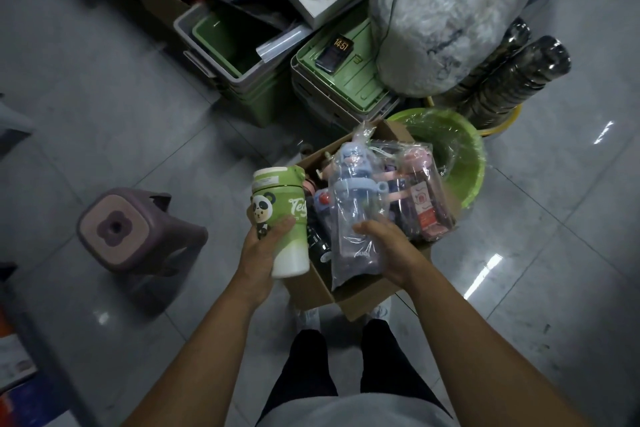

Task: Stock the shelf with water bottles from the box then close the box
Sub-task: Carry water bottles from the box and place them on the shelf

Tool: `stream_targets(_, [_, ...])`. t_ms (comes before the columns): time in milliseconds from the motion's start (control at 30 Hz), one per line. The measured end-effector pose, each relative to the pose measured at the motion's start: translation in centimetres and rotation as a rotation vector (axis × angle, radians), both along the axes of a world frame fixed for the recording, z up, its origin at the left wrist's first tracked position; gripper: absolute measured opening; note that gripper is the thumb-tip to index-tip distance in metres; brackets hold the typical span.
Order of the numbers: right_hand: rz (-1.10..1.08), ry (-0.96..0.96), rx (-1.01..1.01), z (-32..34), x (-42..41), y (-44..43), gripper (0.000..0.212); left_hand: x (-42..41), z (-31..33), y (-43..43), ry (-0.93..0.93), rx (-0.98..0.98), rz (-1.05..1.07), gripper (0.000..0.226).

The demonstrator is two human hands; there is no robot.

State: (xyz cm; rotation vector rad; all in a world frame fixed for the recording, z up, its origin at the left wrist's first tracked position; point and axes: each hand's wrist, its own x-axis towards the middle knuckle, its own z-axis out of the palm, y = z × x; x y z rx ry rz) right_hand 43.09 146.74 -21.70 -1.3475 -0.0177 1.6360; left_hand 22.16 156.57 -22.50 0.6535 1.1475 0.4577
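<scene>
Nearest the camera, we record dark trousers (311, 374) and two bare forearms reaching forward over a grey tiled floor (104, 107).

The left hand (263, 248) grips the green bottle (282, 204), which bears a panda figure. The thumb and fingers are curled round its lower half, and it is held upright just left of the box and clear of it.

The right hand (384, 248) holds the bagged blue bottle (353, 204). The thumb is pressed across the front of the plastic, and the fingers lie behind the bag, so we cannot tell how they are set. This bottle leans over the box opening.

The cardboard box (318, 291) sits on the floor directly ahead of the feet with its flaps open. Inside it we note a pink bottle (424, 198) in its own bag at the right, with further dark bottles beneath, partly hidden.

A purple stool (138, 229) stands well to the left. A green basin (453, 156) wrapped in film touches the box's far right corner.

Beyond, green bins (239, 59) stand side by side. A phone (337, 48) lies on the right-hand lid, and a large white plastic sack (443, 10) stands beside it.
</scene>
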Motion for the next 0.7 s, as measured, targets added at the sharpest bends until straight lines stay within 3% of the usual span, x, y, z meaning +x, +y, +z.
stream_targets(133, [-0.073,-0.036,0.095,2.1,0.9,-0.6,0.085,1.4,1.7,-0.4,-0.028,0.009,0.039,0.106])
stream_targets(200, [-0.087,-0.057,0.116,3.4,1.4,-1.0,0.076,2.2,2.5,-0.6,-0.067,0.003,0.050,0.104])
stream_targets(267, [-0.127,-0.081,0.137,4.8,2.2,-1.5,0.054,3.2,3.4,-0.7,-0.101,0.017,0.067,0.101])
stream_targets(333, [-0.167,-0.066,0.171,6.2,3.0,-2.4,0.050,4.5,4.5,-0.6,-0.121,0.050,0.064,0.099])
stream_targets(533, [-0.269,-0.061,0.291,10.4,4.9,-5.6,0.086,8.3,8.7,-0.8,-0.155,0.135,-0.068,0.092])
stream_targets(600, [-0.313,-0.077,0.343,12.4,4.7,-7.2,0.075,9.7,10.1,-1.1,-0.171,0.188,-0.171,0.078])
stream_targets(700, [-0.491,-0.191,0.410,15.1,3.5,-10.6,0.030,11.8,12.4,-1.8,-0.212,0.262,-0.375,0.072])
